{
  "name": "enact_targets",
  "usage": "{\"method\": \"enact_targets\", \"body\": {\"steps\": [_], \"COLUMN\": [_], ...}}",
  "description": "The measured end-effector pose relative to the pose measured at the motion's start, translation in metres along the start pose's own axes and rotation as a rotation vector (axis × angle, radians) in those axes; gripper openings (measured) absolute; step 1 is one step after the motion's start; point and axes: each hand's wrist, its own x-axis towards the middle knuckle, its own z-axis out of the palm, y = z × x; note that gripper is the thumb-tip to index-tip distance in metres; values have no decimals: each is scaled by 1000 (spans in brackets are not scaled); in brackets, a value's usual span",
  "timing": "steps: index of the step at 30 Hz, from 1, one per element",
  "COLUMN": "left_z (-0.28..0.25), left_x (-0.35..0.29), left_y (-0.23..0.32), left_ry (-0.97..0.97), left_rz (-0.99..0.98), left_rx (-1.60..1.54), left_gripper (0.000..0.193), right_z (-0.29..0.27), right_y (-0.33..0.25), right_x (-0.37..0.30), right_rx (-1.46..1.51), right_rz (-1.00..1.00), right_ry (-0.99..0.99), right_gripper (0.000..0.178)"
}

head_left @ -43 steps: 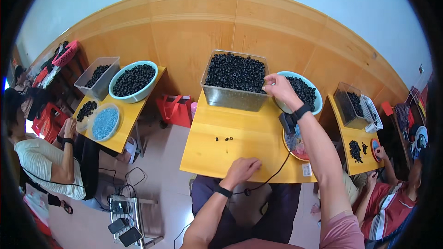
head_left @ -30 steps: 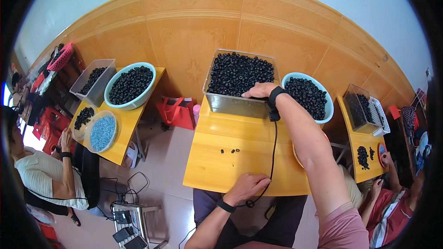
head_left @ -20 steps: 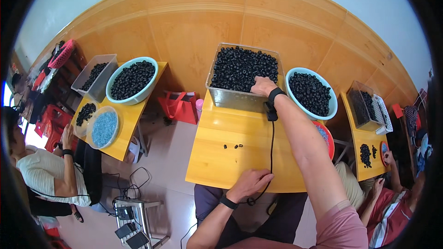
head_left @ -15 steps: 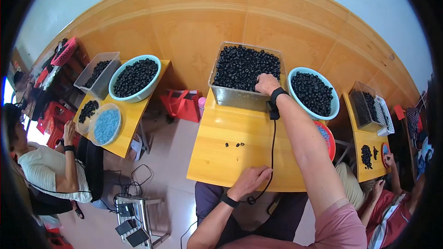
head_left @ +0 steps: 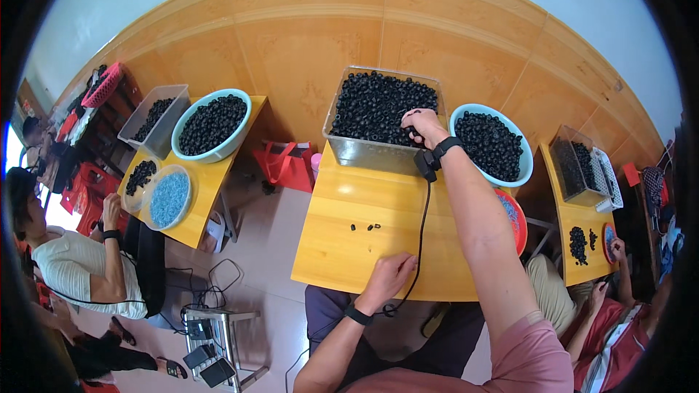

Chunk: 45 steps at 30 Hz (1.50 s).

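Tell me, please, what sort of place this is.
Probably a small workshop: a plastic bin heaped with black parts, yellow tables, and a seated co-worker on either side.

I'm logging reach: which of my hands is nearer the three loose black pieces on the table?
Left: your left hand is just short of the black pieces; your right hand is past them, at the clear bin.
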Motion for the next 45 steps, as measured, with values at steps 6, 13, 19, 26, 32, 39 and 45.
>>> {"method": "enact_targets", "body": {"steps": [6,13,19,26,32,39,45], "left_z": [6,12,9,21,22,19,17], "left_x": [-7,-8,-1,2,-2,3,4], "left_y": [-8,-14,-17,-7,2,-8,-4], "left_ry": [82,180,171,246,256,237,234], "left_rz": [8,29,20,217,149,162,194], "left_rx": [38,65,108,471,731,670,698], "left_gripper": [18,20,62,110,116,114,110], "right_z": [-8,-34,-41,17,53,58,55], "right_y": [-5,-28,-25,103,156,161,170], "right_x": [-19,-67,-155,-219,-232,-234,-229], "right_rx": [351,472,573,532,320,92,-20], "right_rz": [43,-123,-142,4,-155,-422,-532], "right_ry": [-8,-144,-155,33,73,79,110], "right_gripper": [11,8,16,12,15,18,24]}}
